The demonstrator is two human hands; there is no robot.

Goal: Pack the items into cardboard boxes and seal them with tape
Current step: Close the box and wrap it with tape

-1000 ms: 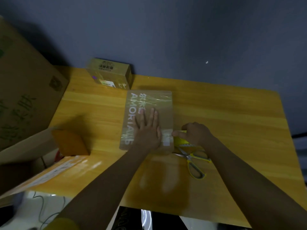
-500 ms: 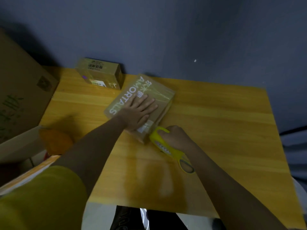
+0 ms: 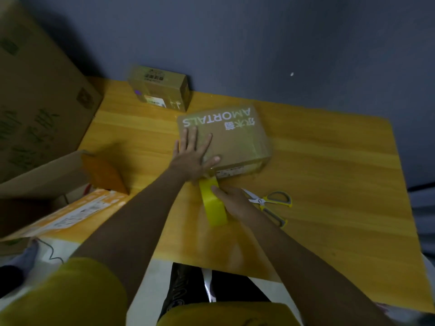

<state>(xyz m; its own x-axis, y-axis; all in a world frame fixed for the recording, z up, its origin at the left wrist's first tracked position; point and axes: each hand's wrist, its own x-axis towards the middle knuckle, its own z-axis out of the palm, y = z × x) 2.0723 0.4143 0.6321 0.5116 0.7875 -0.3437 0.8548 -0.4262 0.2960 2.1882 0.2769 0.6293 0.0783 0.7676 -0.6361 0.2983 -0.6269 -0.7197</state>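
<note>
My left hand [image 3: 191,156] lies flat, fingers spread, on the near-left corner of the cardboard box [image 3: 226,140] mid-table [image 3: 329,184]. My right hand [image 3: 231,200], arm stretched forward, curls around the yellow tape roll [image 3: 213,205] just before the box's near edge.

A flat brown cardboard box [image 3: 231,140] printed "AMORTALS" lies on the table, yellow tape roll [image 3: 213,204] touching its near edge.

Wooden table [image 3: 329,184] (grey wall [image 3: 259,43] behind)
</note>
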